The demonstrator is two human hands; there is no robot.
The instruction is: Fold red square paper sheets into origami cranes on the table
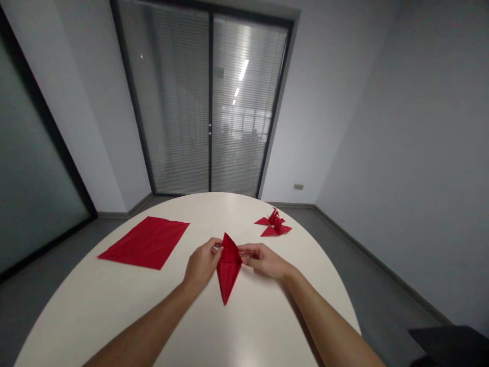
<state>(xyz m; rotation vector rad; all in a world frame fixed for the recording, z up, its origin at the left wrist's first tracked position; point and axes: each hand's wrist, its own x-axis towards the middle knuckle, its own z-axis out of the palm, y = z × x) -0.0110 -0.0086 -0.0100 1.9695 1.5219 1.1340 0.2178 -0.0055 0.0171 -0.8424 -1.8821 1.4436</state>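
Observation:
Between my hands is a piece of folded red origami paper [229, 270], shaped like a long kite with a narrow tip toward me and a crease across its middle. My left hand [204, 261] pinches its left edge between thumb and fingers. On the opposite side, my right hand [263, 259] has its fingers closed at the right corner of the paper. The fingertips of the right hand are partly hidden behind that edge.
A flat sheet of red paper [147, 242] with crease lines lies on the left of the round white table [114, 311]. Folded red paper cranes [275, 224] stand near the far right edge. A dark chair part [451, 344] shows at lower right.

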